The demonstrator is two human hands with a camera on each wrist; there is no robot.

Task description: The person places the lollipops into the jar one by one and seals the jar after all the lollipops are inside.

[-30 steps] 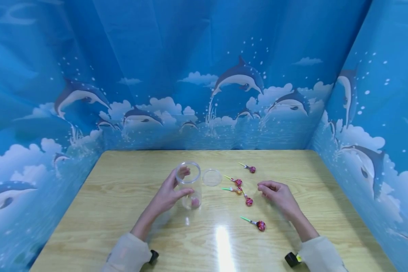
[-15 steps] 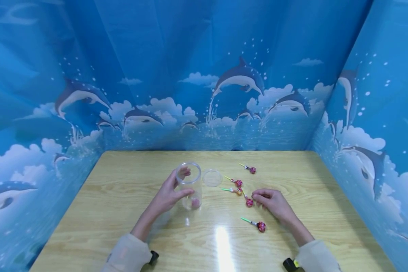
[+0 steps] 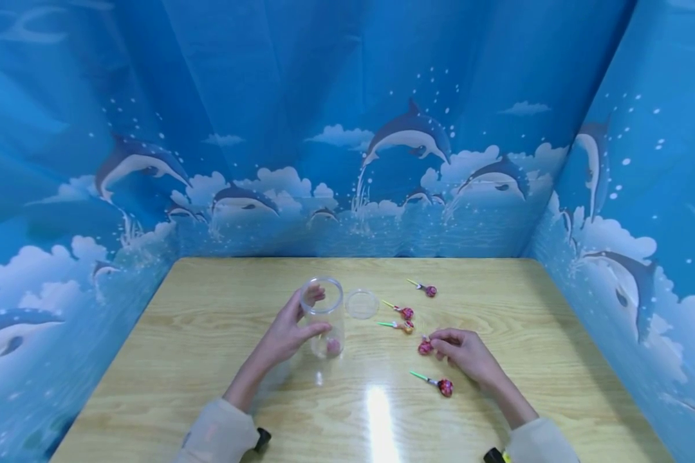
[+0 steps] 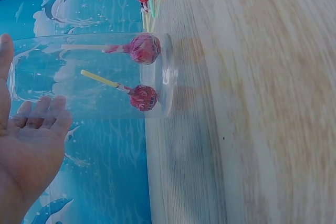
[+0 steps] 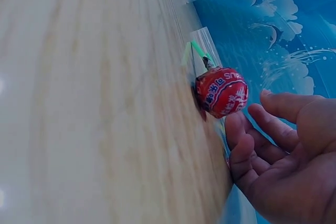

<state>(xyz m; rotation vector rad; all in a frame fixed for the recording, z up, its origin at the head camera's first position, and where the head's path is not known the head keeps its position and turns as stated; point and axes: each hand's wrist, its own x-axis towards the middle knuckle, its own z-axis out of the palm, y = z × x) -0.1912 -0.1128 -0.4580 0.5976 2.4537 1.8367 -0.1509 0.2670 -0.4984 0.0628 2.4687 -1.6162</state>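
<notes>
My left hand [image 3: 289, 328] grips a clear plastic jar [image 4: 47, 85], thumb on the near side and fingers behind it. The jar stands upright and open-topped on the table. Inside are two lollipops, one with a pink wrapper [image 4: 144, 49] and one with a red wrapper [image 4: 143, 98]. My right hand [image 3: 466, 354] pinches a red lollipop [image 3: 425, 348] at its wrapper neck; the fingers hide its stick. Nearer me lies another red lollipop [image 5: 223, 92] with a green stick, seen in front of the curled right fingers in the right wrist view.
A round clear lid [image 3: 361, 304] lies right of the jar. Beyond my right hand are an orange lollipop [image 3: 405, 326], a red one [image 3: 406, 313] and a darker one [image 3: 430, 291]. A blue dolphin curtain [image 3: 266, 128] surrounds the wooden table [image 3: 220, 289].
My right hand has moved left and nearer me onto the red lollipop, which has turned so that its stick is hidden. The left hand and jar have stayed in place.
</notes>
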